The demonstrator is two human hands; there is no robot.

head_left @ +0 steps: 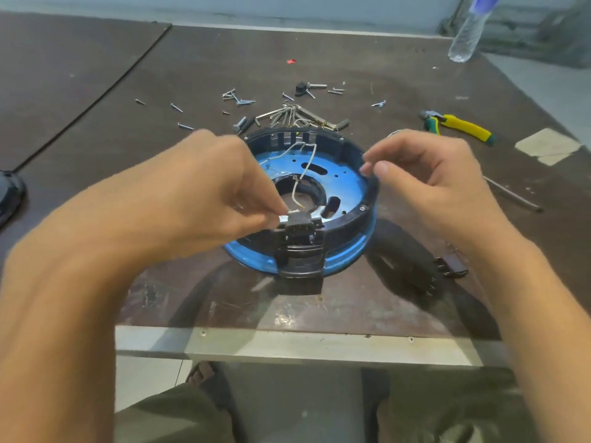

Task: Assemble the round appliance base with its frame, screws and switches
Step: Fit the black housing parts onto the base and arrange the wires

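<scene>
The round appliance base (pixel 350 199) is sitting near the front edge of the dark brown table (pixel 319 52), directly between the two hands, and it is lying open side up like a shallow dish. Inside it, a blue plate (pixel 343 183) with oblong slots and small holes is ringing a dark central opening, and thin white wires (pixel 303 164) are looping from the far wall down toward the near side. A black frame (pixel 358 215) is lining the inner wall, with small screw heads showing along its top edge, while a bright blue band is wrapping the outside. At the near rim, a black switch housing (pixel 302 247) is standing up from the base. The left hand (pixel 204 193) is reaching in from the left, its thumb and fingertips pressed together on the wire ends right at the top of that housing. The right hand (pixel 425 174) is hovering just beside the right rim, with thumb and forefinger drawn close as if pinching; whether anything is between them cannot be told. Beyond the base, loose screws (pixel 238 97) are lying scattered, a bunch of hex keys (pixel 297 115) is resting just behind the far rim, and yellow-handled pliers (pixel 457 126) are lying well to the right. A clear plastic bottle (pixel 467 33) is standing at the far right corner.
</scene>
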